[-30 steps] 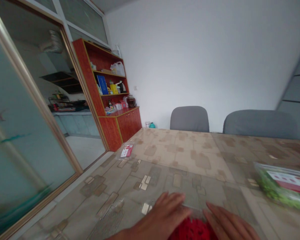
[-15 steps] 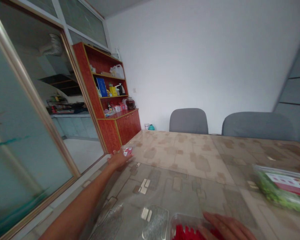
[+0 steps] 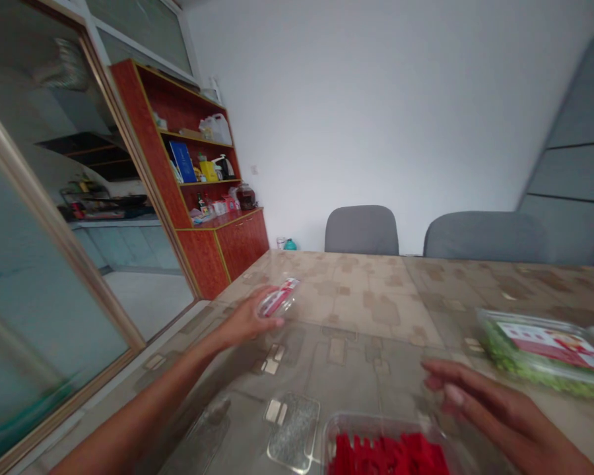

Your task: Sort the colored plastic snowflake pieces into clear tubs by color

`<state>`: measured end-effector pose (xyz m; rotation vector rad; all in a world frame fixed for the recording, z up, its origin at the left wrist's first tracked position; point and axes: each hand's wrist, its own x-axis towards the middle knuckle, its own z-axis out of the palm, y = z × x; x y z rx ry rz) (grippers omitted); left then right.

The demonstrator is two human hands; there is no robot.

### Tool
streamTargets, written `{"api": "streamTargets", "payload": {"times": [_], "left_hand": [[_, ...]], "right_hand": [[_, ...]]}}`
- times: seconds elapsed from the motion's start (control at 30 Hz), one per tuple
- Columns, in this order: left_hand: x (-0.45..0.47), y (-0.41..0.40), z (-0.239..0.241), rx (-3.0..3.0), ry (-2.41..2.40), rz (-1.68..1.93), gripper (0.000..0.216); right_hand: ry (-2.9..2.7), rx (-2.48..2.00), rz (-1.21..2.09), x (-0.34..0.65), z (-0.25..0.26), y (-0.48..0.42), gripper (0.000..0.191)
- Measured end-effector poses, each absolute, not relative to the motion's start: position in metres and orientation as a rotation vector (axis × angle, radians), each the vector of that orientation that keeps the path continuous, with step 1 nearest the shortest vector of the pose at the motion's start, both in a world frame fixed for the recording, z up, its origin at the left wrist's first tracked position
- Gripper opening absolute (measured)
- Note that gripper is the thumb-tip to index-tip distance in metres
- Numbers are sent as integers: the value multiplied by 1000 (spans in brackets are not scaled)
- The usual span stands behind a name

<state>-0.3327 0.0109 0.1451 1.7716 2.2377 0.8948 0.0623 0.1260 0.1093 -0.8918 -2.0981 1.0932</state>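
Observation:
My left hand [image 3: 245,321] is stretched out over the left part of the table and grips a clear plastic lid with a red and white label [image 3: 278,299], lifted off the table top. My right hand [image 3: 480,406] hovers at the lower right with fingers apart, holding nothing, just beside a clear plastic tray of red pieces [image 3: 386,452] at the near edge. The lid is blurred by motion.
A clear box of green leaves with a red and white label [image 3: 544,353] lies at the right on the patterned table [image 3: 366,310]. Two grey chairs [image 3: 361,229] stand behind the table. A red shelf cabinet [image 3: 198,198] and a sliding glass door are at the left.
My left hand reached out to the far left of the table, took hold of the labelled lid and is bringing it back. My right hand lifted off the red tray.

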Motion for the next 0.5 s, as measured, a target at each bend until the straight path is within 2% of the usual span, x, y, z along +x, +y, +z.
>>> {"api": "streamTargets", "payload": {"times": [0.1, 0.17, 0.37, 0.5], "left_hand": [[-275, -14, 147, 2017, 1773, 782, 86], [-238, -30, 148, 2108, 1543, 601, 93], [-191, -44, 151, 2181, 1345, 220, 77], [-191, -47, 147, 2272, 1405, 214, 63]], "right_hand": [[-1970, -1010, 1285, 64, 114, 132, 58], [-1935, -1083, 1335, 62, 111, 128, 60], [-2206, -1047, 1399, 55, 96, 108, 62], [-2368, -945, 1230, 53, 84, 109, 53]]}}
